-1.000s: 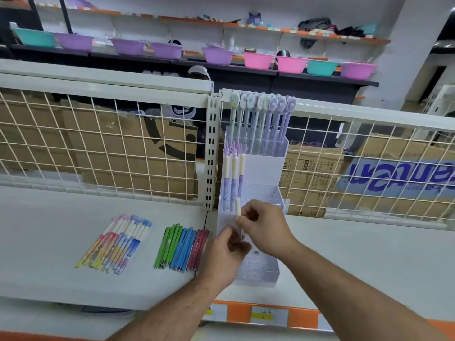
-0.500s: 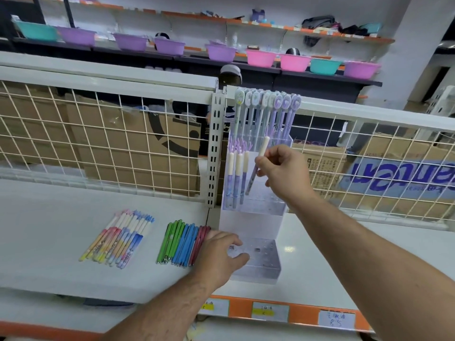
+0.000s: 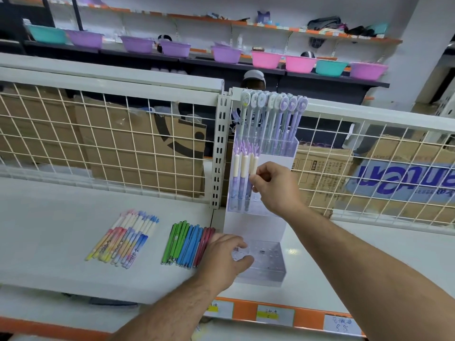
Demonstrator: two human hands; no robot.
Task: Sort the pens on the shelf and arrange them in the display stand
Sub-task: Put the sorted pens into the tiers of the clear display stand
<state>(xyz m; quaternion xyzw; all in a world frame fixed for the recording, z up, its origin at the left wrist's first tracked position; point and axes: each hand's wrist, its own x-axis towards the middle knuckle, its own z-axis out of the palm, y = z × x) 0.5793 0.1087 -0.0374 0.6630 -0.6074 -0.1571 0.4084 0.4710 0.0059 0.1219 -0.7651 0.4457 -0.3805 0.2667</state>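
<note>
Right hand (image 3: 275, 187) pinching a purple-topped pen (image 3: 255, 165) at the middle tier of the clear display stand (image 3: 256, 225), left hand (image 3: 225, 255) spread on its lowest tier, a person risks jostling the neighbouring pens (image 3: 236, 166) if the tip misses its hole.

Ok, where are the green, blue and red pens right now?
Head view, left of centre: the green, blue and red pens lie flat on the white shelf, between the pastel pens and the left hand on the display stand.
</note>
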